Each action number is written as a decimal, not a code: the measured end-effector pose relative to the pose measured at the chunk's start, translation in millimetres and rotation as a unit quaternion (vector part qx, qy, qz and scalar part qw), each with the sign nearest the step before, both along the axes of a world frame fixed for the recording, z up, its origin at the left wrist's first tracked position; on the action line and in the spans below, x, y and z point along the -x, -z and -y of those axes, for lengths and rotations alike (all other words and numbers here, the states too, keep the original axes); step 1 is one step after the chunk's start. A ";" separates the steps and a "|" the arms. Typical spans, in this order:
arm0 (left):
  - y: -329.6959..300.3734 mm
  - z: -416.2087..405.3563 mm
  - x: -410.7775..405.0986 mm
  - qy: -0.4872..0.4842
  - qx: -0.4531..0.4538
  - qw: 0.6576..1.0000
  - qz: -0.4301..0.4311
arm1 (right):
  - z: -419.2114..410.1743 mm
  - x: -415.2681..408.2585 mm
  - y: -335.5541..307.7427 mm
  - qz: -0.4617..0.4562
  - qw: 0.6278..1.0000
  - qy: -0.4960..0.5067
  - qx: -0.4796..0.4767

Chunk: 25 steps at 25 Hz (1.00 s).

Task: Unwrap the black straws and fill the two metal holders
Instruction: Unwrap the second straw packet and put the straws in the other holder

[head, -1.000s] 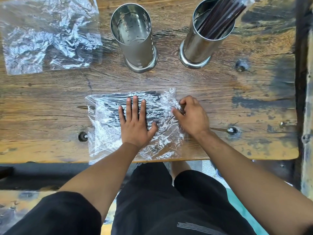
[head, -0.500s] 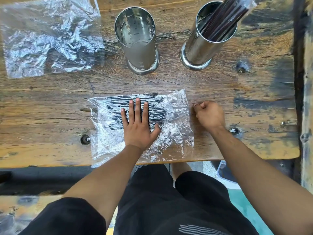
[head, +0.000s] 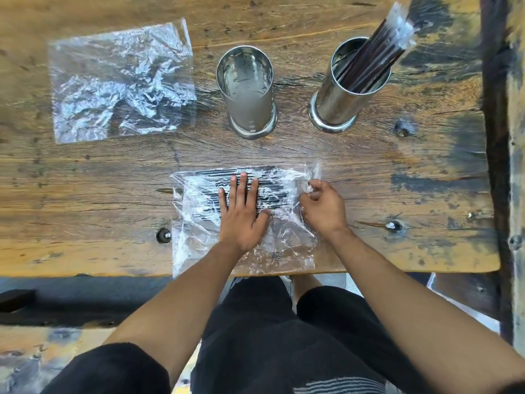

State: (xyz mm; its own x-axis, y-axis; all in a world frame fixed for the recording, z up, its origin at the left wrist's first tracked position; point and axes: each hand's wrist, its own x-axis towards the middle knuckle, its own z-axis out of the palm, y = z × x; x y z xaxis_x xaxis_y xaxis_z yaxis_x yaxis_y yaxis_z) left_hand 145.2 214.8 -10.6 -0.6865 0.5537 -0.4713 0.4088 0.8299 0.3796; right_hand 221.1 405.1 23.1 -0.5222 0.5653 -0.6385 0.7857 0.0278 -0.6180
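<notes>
While the left hand [head: 241, 217] lies flat with straight fingers pressing down on the plastic bag of black straws [head: 250, 191], the right hand [head: 322, 210] sits at the bag's 3 o'clock edge, its fingers curled and pinching the crinkled plastic there. The bag rests on the wooden tabletop [head: 85, 189] at the near edge, and the straws inside run side by side from 9 to 3 o'clock under the left fingers. At 12 o'clock from the bag stands an upright metal holder [head: 250, 109] with nothing visible inside. Beside it, toward 1 o'clock from the bag, a second metal holder [head: 338, 106] carries a bundle of dark straws in clear wrapping [head: 380, 49] that leans out toward 1 o'clock. A flattened, crumpled clear bag [head: 119, 81] lies well apart at 10 o'clock. Round bolt heads [head: 163, 235] are set in the wood near the bag's 9 o'clock side and beyond the right wrist.
</notes>
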 end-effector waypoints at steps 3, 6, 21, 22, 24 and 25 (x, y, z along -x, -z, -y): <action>-8.3 2.7 4.5 -0.071 -0.102 0.990 0.060 | 3.5 4.9 2.4 -0.022 1.000 -0.011 0.009; -16.1 6.2 10.4 -0.107 -0.125 0.980 0.114 | 0.9 8.7 6.9 -0.001 0.999 0.000 0.049; -20.8 65.6 79.7 0.051 0.106 0.992 0.034 | 12.1 12.9 -0.7 -0.066 0.910 0.076 0.403; -20.3 65.4 82.2 0.062 0.115 0.991 0.040 | 15.2 11.4 5.6 -0.082 0.937 0.012 0.340; -21.5 63.2 85.3 0.080 0.134 0.987 0.049 | 16.6 7.4 19.6 -0.162 0.966 -0.151 0.133; -22.3 62.9 86.0 0.091 0.147 0.984 0.049 | 17.3 6.8 23.9 -0.202 0.950 -0.237 0.034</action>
